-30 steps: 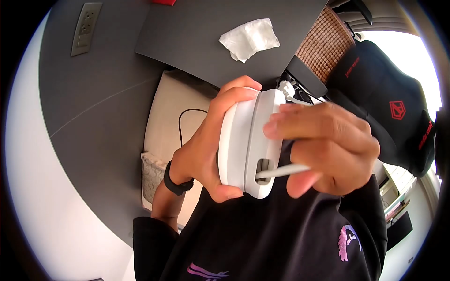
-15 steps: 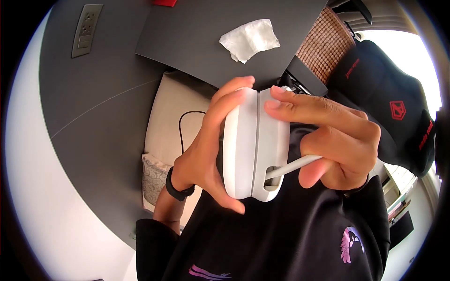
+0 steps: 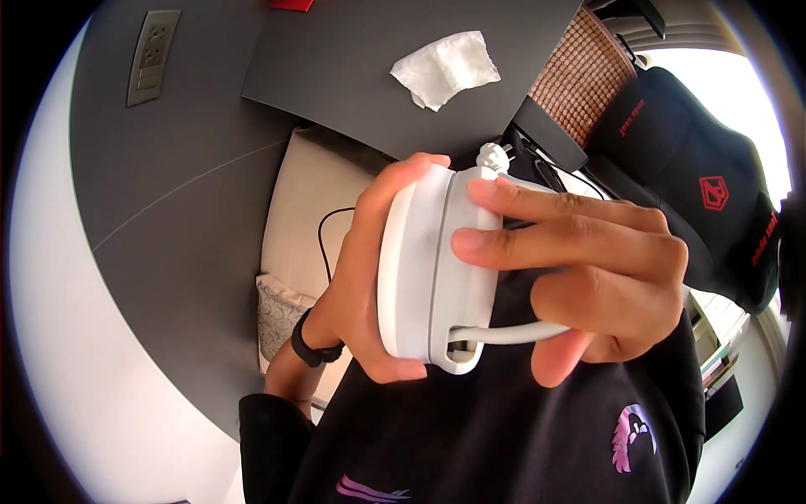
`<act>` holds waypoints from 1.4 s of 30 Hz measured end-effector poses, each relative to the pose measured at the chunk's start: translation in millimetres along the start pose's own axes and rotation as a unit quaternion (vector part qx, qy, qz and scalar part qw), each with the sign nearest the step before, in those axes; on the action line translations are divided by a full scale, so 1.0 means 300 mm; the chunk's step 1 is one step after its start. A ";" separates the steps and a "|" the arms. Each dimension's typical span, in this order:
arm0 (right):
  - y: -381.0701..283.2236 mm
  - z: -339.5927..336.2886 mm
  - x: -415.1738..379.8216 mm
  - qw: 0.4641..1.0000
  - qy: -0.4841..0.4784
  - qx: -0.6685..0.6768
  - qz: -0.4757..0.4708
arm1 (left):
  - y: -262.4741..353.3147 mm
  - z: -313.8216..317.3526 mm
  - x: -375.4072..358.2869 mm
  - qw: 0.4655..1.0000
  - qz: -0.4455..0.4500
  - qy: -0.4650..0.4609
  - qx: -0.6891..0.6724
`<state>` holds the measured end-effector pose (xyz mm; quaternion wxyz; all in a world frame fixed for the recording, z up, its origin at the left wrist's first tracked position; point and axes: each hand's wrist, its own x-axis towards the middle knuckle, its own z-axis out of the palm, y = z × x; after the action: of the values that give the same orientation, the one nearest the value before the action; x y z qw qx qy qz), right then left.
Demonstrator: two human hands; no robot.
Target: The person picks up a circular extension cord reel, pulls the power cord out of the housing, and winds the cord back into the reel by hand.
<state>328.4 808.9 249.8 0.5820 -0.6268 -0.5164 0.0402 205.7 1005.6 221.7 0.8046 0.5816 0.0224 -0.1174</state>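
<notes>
A round white device (image 3: 420, 269) with a seam around its side is held up in front of my chest. My left hand (image 3: 361, 277) grips it from the left, fingers over the top end and thumb under the bottom end. My right hand (image 3: 613, 277) lays two fingertips against its right side. Lower down, the right hand's thumb and curled fingers hold a thick white cord (image 3: 508, 335). That cord runs out of a slot (image 3: 460, 346) at the device's lower end. A white plug (image 3: 494, 157) with metal prongs shows just beyond the upper end.
A crumpled white tissue (image 3: 445, 69) lies on the dark grey tabletop (image 3: 336, 76) ahead. Behind to the right stand a black gaming chair (image 3: 672, 176) and a woven brown seat back (image 3: 579, 80). A wall socket panel (image 3: 154, 57) is at upper left; a patterned cushion (image 3: 281, 315) lies below.
The device has shifted slightly left and down and tilted. My right fingers have slid down its side, the cord now runs nearly level, and the plug has come more into view.
</notes>
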 end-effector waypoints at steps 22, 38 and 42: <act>0.030 -0.032 0.017 0.986 0.002 0.099 0.135 | -0.036 -0.055 0.022 0.989 0.100 -0.066 0.089; 0.066 -0.035 0.074 0.991 0.029 0.101 0.079 | 0.084 0.013 0.038 0.984 -0.126 0.061 -0.106; 0.094 -0.038 0.068 0.994 0.033 0.017 0.099 | 0.067 0.003 0.043 0.992 -0.088 0.076 -0.049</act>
<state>362.1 821.0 243.0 0.6025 -0.6658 -0.4317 0.0859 222.5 1008.6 238.6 0.8148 0.5444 0.1400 -0.1420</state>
